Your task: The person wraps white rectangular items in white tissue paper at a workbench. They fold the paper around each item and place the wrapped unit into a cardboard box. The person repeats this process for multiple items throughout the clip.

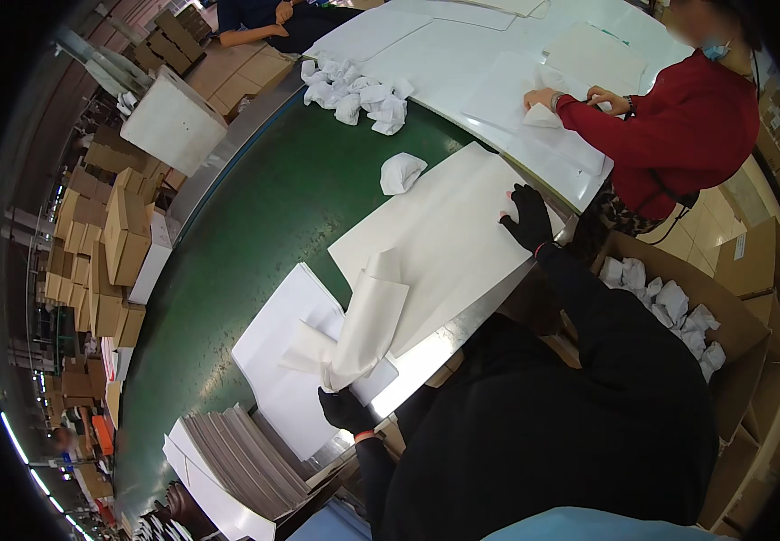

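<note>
My left hand, in a black fingerless glove, is closed on the gathered lower end of a loosely twisted sheet of wrapping paper. Whether anything lies inside that paper is hidden. Spread fingers of my right hand, gloved the same way, rest on the right end of a large off-white paper stack. Beneath the twisted paper lies a stack of whiter sheets. A white paper-wrapped bundle sits just beyond the off-white paper.
A green conveyor belt runs ahead, carrying a heap of wrapped bundles at its far end. Grey-edged cardboard sheets stand near left. A carton of bundles is on my right. A co-worker in red handles paper at the white table.
</note>
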Demonstrator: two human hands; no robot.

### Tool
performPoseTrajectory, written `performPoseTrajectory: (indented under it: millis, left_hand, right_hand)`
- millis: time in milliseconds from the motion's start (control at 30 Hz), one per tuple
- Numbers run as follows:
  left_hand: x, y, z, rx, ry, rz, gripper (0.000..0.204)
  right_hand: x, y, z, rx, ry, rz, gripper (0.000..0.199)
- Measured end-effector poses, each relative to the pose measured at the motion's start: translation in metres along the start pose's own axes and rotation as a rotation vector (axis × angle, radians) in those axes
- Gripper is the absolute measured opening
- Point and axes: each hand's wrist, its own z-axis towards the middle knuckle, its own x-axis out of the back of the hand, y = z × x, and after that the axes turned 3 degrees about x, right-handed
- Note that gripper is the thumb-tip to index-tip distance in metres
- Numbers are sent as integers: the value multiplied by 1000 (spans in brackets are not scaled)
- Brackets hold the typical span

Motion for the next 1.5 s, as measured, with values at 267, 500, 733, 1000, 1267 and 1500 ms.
performPoseTrajectory:
  millis: [267,500,733,1000,1267,1500]
  left_hand:
    - [-2,-1,0,25,0,4,27]
    - [-3,-4,0,51,10,-4,26]
    - [0,-3,0,28,-1,29,26]
    - [2,8,0,37,-2,29,27]
    - [1,7,0,42,-4,72,26]
    - [-1,1,0,-39,25,-44,25]
  right_hand:
    - [0,0,-1,-7,-10,-13,56]
    - [-1,0,-2,-12,1,0,56]
    - [-2,-1,-3,-24,-7,-8,56]
    - [1,-2,0,-24,-18,-21,55]
    - [1,-2,-1,-12,-22,-38,55]
    - [4,-3,1,-33,-37,-15,55]
